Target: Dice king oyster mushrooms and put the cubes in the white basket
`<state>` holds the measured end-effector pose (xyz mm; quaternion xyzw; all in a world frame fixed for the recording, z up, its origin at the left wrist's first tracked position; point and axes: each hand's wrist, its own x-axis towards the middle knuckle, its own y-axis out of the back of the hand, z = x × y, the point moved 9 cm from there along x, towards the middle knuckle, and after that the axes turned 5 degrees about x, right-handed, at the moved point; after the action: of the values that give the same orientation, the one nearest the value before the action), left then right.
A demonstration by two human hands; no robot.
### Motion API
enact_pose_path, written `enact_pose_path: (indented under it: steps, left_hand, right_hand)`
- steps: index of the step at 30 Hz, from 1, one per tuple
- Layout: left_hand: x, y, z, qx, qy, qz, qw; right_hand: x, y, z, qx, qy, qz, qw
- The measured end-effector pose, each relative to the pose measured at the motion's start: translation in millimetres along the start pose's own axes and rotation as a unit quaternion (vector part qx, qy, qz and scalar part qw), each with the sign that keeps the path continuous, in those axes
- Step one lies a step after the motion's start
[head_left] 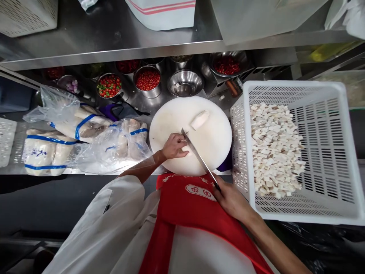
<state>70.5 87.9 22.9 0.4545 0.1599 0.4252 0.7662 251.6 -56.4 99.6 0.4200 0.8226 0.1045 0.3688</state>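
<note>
My right hand (228,198) grips the dark handle of a long-bladed kitchen knife (199,158). The blade slants up and to the left over a round white cutting board (159,118). By the knife's tip, my left hand (174,146) rests on the board with its fingers curled close to the blade. Whatever those fingers hold, if anything, is hidden. A pale piece of king oyster mushroom (200,120) lies on the board beyond the knife, apart from both hands.
At right stands a white slotted basket (327,152) with a heap of diced mushroom (275,152). Plastic bags of whole mushrooms (45,152) lie at left. Behind the board are a metal bowl (185,83) and pots of chopped chilies (147,80), below a steel shelf (114,49).
</note>
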Motion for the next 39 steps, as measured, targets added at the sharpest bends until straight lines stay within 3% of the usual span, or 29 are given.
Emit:
enact_pose_path:
  steps: [3, 8, 10, 15, 20, 28, 32, 35, 39]
  left_hand:
    - [-2.1, -3.4, -3.2, -0.014, 0.004, 0.007, 1.0]
    - [-11.6, -5.3, -5.9, -0.008, 0.007, 0.022, 1.0]
    - [-16.6, -5.3, -7.8, -0.01, 0.02, 0.025, 0.999]
    - [-21.4, -5.5, -8.0, -0.016, 0.025, 0.027, 0.999]
    - [-17.9, -6.1, -8.6, -0.009, 0.021, 0.025, 0.999]
    - [-12.4, -8.0, -8.3, -0.029, 0.033, 0.0, 0.999]
    - [-14.1, -7.2, -9.3, -0.023, 0.033, 0.006, 0.999]
    - [-19.3, -5.2, -8.2, -0.014, 0.02, 0.019, 1.0]
    - [-27.9, -1.6, -6.2, -0.003, 0.004, 0.048, 0.999]
  right_hand:
    - [8.4, 2.6, -2.9, -0.011, -0.009, -0.008, 1.0]
    - [68.5, -11.2, 1.0, -0.083, -0.022, 0.018, 0.996]
    - [80.0, -12.4, 2.3, -0.078, -0.01, 0.034, 0.996]
    - [57.0, 2.0, -2.5, -0.047, 0.016, 0.058, 0.997]
    - [39.1, -1.4, -14.9, -0.045, 0.036, 0.027, 0.998]
    - [6.3, -4.5, -4.5, -0.036, -0.012, -0.01, 0.999]
    - [37.2, -16.9, -6.3, -0.077, -0.031, -0.022, 0.996]
    - [69.5, -24.0, -3.8, -0.09, -0.026, 0.005, 0.996]
    - [74.5, -24.0, 2.7, -0.064, -0.002, 0.028, 0.998]
